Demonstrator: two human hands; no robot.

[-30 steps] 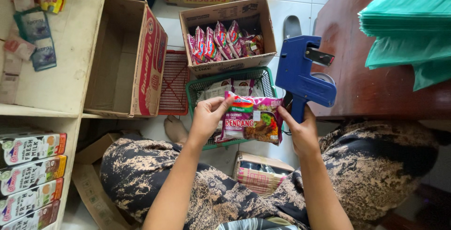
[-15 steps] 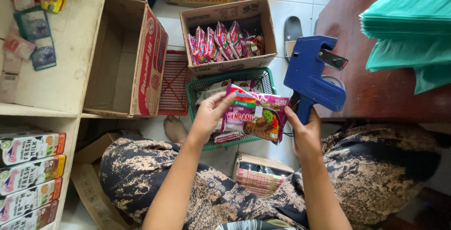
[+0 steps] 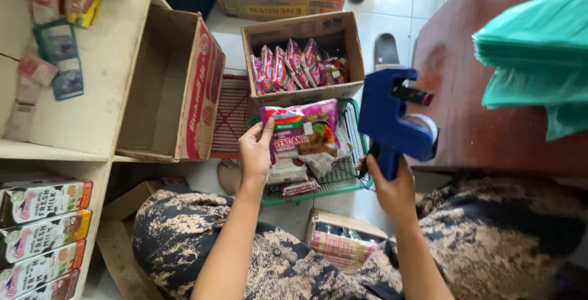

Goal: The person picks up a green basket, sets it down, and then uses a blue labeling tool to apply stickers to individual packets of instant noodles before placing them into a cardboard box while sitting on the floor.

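The left hand (image 3: pixel 254 156) grips a noodle packet (image 3: pixel 304 131) by its left edge, thumb on the front, holding it up flat and facing the camera just above a green wire basket (image 3: pixel 352 174). More packets (image 3: pixel 294 174) lie in that basket underneath it. The right hand (image 3: pixel 392 183) is closed around the handle of a blue price gun (image 3: pixel 392 119), which stands upright just right of the packet — close, but apart from it.

Behind the basket sits a cardboard box (image 3: pixel 306 94) with a row of pink sachets (image 3: pixel 285 67) standing on edge. To its left an empty cardboard box (image 3: pixel 174 85) lies on its side, next to a red basket (image 3: pixel 233 116). A white shelf (image 3: pixel 92 110) on the far left carries small sachets, with milk cartons (image 3: pixel 43 232) stacked below. On the right — a dark wooden table (image 3: pixel 490 116) with a pile of green plastic bags (image 3: pixel 539 61).
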